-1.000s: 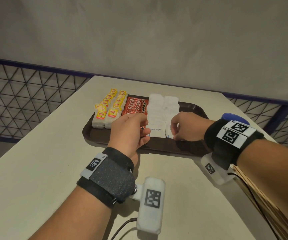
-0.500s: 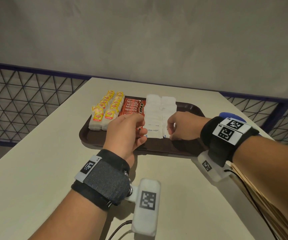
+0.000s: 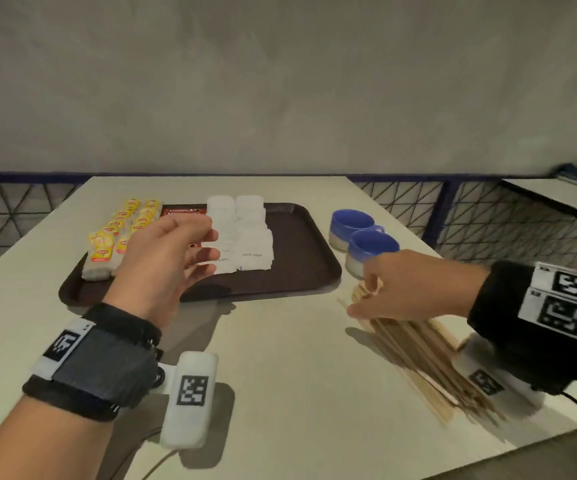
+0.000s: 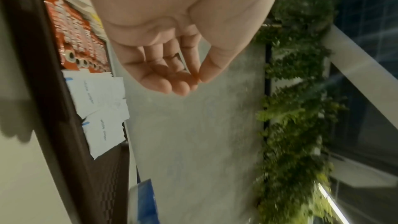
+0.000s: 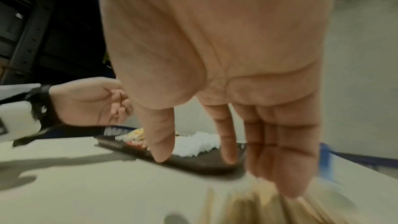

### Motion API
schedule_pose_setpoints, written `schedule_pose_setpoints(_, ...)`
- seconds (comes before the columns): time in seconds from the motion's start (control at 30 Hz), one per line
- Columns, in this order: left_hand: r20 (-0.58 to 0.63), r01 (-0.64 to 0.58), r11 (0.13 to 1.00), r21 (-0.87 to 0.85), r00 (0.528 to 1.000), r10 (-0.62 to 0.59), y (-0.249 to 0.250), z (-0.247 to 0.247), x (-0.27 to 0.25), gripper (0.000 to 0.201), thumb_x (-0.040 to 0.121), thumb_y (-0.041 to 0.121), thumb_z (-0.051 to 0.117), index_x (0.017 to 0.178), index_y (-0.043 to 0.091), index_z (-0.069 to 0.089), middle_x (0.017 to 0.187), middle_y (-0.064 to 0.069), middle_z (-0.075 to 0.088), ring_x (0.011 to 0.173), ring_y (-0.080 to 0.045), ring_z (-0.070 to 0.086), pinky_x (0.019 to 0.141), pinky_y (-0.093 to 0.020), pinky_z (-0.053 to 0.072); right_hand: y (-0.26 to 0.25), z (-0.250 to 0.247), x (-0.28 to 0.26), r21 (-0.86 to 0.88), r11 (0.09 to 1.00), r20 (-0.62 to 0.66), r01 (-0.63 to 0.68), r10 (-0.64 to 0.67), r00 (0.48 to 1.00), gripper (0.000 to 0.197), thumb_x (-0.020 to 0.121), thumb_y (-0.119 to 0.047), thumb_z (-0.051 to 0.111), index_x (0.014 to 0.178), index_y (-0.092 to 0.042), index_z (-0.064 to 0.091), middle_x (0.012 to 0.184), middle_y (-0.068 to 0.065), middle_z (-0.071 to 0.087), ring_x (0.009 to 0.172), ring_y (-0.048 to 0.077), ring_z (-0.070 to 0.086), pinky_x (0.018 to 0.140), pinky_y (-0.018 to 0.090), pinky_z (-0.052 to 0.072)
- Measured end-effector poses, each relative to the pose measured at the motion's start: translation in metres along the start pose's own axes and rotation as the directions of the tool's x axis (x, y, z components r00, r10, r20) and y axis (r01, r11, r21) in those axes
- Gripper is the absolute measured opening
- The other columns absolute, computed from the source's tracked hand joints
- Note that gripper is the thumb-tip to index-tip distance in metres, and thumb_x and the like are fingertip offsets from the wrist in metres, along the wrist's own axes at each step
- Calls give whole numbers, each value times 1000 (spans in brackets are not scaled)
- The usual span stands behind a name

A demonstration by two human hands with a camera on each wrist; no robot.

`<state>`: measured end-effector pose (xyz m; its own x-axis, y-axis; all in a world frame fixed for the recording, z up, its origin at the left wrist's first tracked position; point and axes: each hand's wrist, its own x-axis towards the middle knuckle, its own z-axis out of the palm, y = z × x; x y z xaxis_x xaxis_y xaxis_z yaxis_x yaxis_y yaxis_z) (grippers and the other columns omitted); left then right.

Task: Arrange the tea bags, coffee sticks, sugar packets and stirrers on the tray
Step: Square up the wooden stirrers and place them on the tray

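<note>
A brown tray (image 3: 301, 258) holds yellow tea bags (image 3: 107, 244) at its left, red coffee sticks (image 3: 183, 212) beside them, and white sugar packets (image 3: 245, 237) in two rows at the middle. Its right part is bare. Wooden stirrers (image 3: 415, 355) lie in a loose pile on the table to the right of the tray. My right hand (image 3: 366, 296) is over the pile's far end with fingers stretched down to the sticks and grips none. My left hand (image 3: 204, 251) hovers above the tray's front, fingers relaxed and empty, with the coffee sticks (image 4: 73, 37) and sugar packets (image 4: 96, 98) beneath it.
Two blue cups (image 3: 353, 223) (image 3: 372, 249) stand on the table just right of the tray, close behind my right hand. The table's right edge runs past the stirrers. A mesh railing lines the far side.
Both hands have left the sugar packets. My right hand has swung right, off the tray, down to the stirrer pile. My left hand has lifted and spread its fingers.
</note>
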<state>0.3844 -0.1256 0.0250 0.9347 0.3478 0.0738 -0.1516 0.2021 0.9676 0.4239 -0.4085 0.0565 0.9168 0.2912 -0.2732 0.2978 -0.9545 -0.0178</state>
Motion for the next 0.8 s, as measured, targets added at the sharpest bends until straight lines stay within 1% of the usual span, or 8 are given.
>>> schedule_pose_setpoints(0.07,74,-52,992,117,996,43,5,15,-4,5,95,19,66,93,18,70,84,-3,70,69,-18,66,63,-32,52,24,18,-13,19,991,6,-129,129,992,72,75,-83,59,113,-23,55,103,-2,64,89,12,61,77,31,57)
schedule_pose_setpoints(0.13,179,-123,957,263,981,77,9,34,-9,7,94,17,67,88,18,71,84,-2,72,71,-18,68,62,-32,53,42,32,-21,29,976,10,-217,217,976,102,61,-95,53,133,-22,43,121,2,53,104,17,54,85,34,54)
schedule_pose_setpoints(0.23,386,-275,810,518,920,65,10,66,-23,3,91,22,71,92,24,70,90,2,72,80,-16,69,69,-32,55,52,44,-28,97,959,61,-266,261,963,126,53,-99,55,147,-19,32,137,7,46,118,23,49,99,39,50)
schedule_pose_setpoints(0.33,555,-453,515,728,830,-55,2,95,-44,28,86,33,74,111,33,61,104,12,67,95,-7,63,82,-26,52,51,49,-31,79,969,130,-234,223,966,117,60,-93,60,146,-19,33,134,6,49,115,22,52,99,39,52)
schedule_pose_setpoints(0.4,621,-524,403,750,767,-159,-7,113,-56,50,84,36,76,127,33,52,119,11,60,109,-7,59,96,-31,52,50,52,-31,82,983,106,-166,157,982,100,68,-84,64,141,-21,39,126,3,54,108,21,56,93,38,55)
schedule_pose_setpoints(0.57,666,-561,369,741,684,-297,-21,137,-69,78,78,31,82,142,31,39,135,8,50,123,-12,48,105,-35,47,47,58,-38,86,995,-28,51,-49,998,56,86,-54,72,128,-25,48,109,-2,59,94,16,59,86,36,56)
schedule_pose_setpoints(0.67,684,-643,236,729,665,-301,-28,135,-69,88,73,34,81,147,31,34,139,6,46,128,-15,43,105,-37,46,40,58,-43,118,978,-42,169,-165,985,49,89,-31,73,129,-26,47,113,-1,60,97,16,60,89,35,55)
schedule_pose_setpoints(0.8,656,-658,121,743,680,-326,-39,122,-70,77,59,40,84,124,35,43,113,10,57,101,-13,56,87,-39,56,26,54,-39,158,952,-33,262,-260,965,58,84,-11,72,135,-24,47,115,-2,65,98,17,62,91,37,57)
